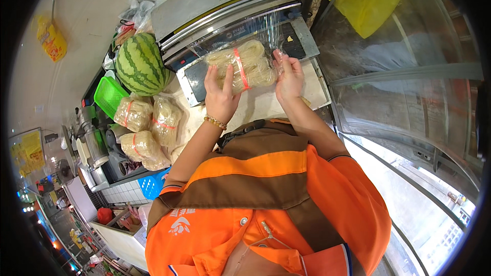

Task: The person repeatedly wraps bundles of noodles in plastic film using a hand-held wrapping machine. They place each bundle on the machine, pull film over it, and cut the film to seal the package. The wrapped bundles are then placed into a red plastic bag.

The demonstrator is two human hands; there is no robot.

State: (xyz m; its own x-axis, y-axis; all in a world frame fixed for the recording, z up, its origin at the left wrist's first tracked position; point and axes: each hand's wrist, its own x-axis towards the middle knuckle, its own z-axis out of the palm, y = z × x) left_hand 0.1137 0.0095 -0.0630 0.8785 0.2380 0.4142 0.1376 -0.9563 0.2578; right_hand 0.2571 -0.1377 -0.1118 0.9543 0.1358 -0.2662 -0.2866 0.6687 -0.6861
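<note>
A bundle of pale dried noodles (253, 61), bound with a red band, lies against the front of a cling film wrapping machine (226, 23). My left hand (222, 90) grips its near left side, fingers spread over the noodles. At the right end of the bundle, my right hand (289, 78) pinches clear cling film (270, 32) between thumb and fingers. The film runs from the machine's roller bar down to the bundle. Beneath lies the machine's hot plate (195, 80), partly covered by the bundle and my left hand.
Left of the machine sit a whole watermelon (140, 65), a green plastic basket (109, 94) and several wrapped noodle bundles (134, 113). A metal juicer-like appliance (92, 142) stands farther left. A clear plastic curtain (395, 65) hangs close on the right, with a yellow bag (370, 0) above.
</note>
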